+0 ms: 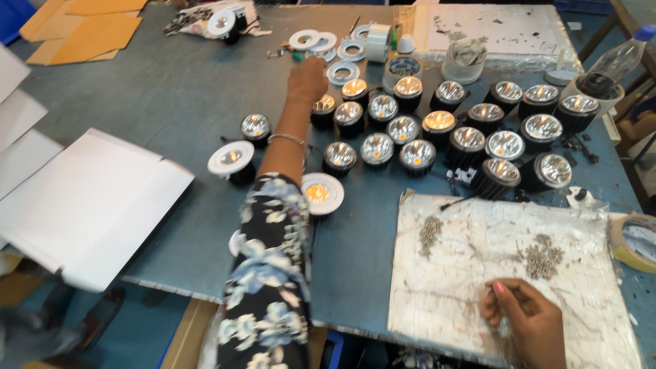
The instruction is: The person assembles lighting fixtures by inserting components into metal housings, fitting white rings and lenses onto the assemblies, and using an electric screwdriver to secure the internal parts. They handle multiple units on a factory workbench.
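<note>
Item 1: left hand [307,78], arm stretched far fwd across the blue-grey tabletop [171,102]. Fingers curled down over the far edge of the hand; spread or pinching, cannot tell, tips hidden. Nearest thing: white trim rings [343,71], flat plastic discs w/ round centre holes, lying just right of and beyond the knuckles; nearest one almost touching. No long axis, round all ways. Left hand much nearer them than the right.

Item 2: right hand [526,321], near edge, resting on a worn whitish sheet [478,273], crinkled surface. Thumb and forefinger pressed together, apparently pinching a small screw; too small to confirm.

Item 3: screw piles [543,256], small grey metal, two heaps on the sheet, up and away from the right hand.

Item 4: downlight bodies [437,130], approx two dozen, black finned housings, shiny reflector cups facing up, clustered mid-tabletop betw. both hands.

Item 5: finished lamp [321,193] w/ white ring fitted, beside the left forearm.

Item 6: white cardboard [89,198], flat, matt, left side.
</note>
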